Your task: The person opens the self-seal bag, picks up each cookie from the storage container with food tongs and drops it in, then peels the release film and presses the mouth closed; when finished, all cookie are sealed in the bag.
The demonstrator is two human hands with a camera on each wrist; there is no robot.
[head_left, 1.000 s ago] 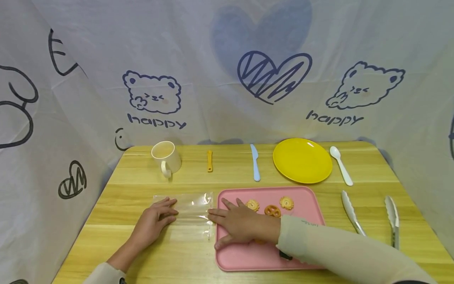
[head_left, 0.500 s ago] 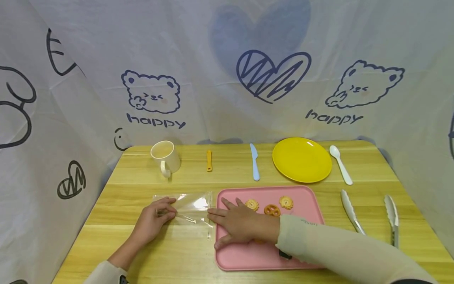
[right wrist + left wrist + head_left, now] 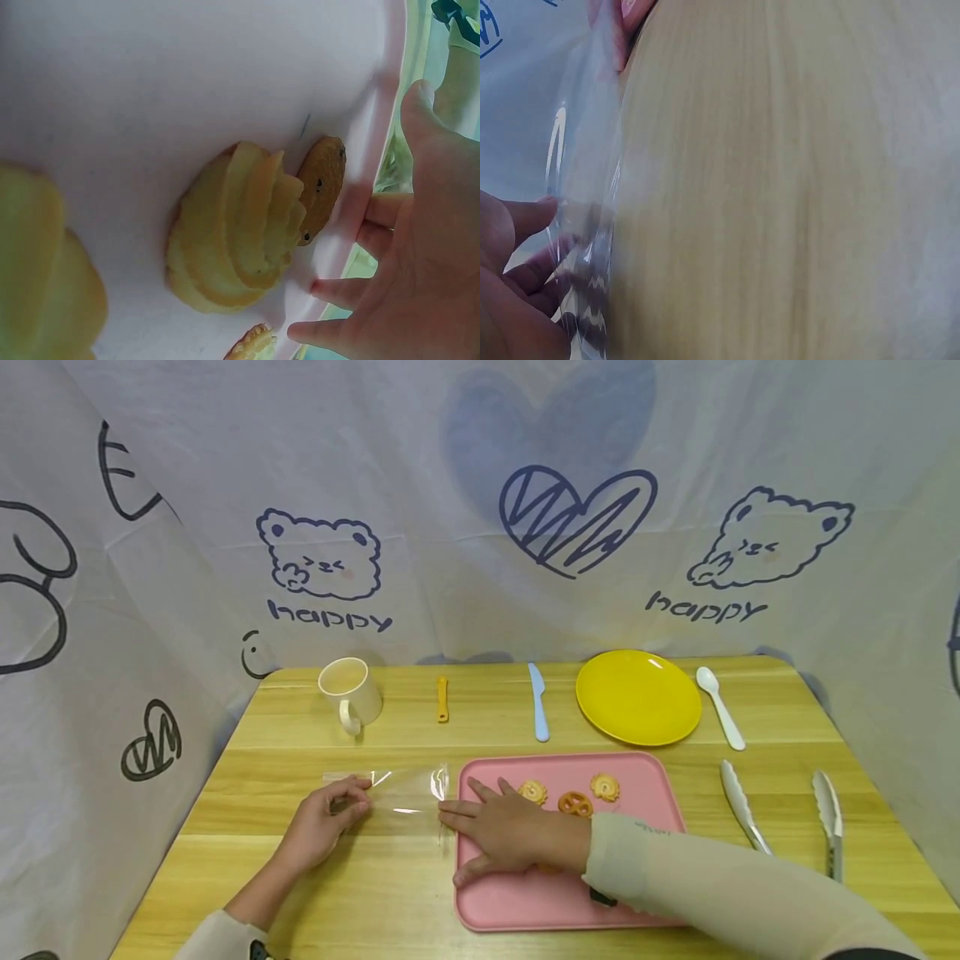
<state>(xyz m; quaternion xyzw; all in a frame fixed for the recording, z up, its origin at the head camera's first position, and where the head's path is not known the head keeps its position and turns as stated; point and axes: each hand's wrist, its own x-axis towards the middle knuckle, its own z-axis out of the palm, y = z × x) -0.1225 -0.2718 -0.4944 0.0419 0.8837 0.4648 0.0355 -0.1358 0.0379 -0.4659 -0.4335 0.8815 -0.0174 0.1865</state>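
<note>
Thumb and fingers of my left hand (image 3: 318, 822) pinch the left side of a clear plastic bag (image 3: 408, 797) on the wooden table. In the left wrist view the bag's film (image 3: 585, 172) bulges up beside the fingers. My right hand (image 3: 498, 827) lies with spread fingers over the left rim of a pink tray (image 3: 510, 906), its fingertips reaching the bag's right edge. On the tray are two swirled butter cookies (image 3: 533, 792) and a pretzel (image 3: 575, 804). Close up, the right wrist view has a swirled cookie (image 3: 232, 232) and a chocolate-chip cookie (image 3: 322, 191). The right forearm hides part of the tray.
Along the back stand a cream mug (image 3: 352, 693), a small orange handle-like piece (image 3: 443, 700), a light-blue knife (image 3: 539, 703), a yellow plate (image 3: 639, 698) and a white spoon (image 3: 722, 708). Tongs (image 3: 742, 806) lie right of the tray. A patterned cloth surrounds the table.
My left thumb and fingers have closed on the plastic, and its near edge has lifted and drawn back. Reflections on the film shifted. My right hand stays put.
</note>
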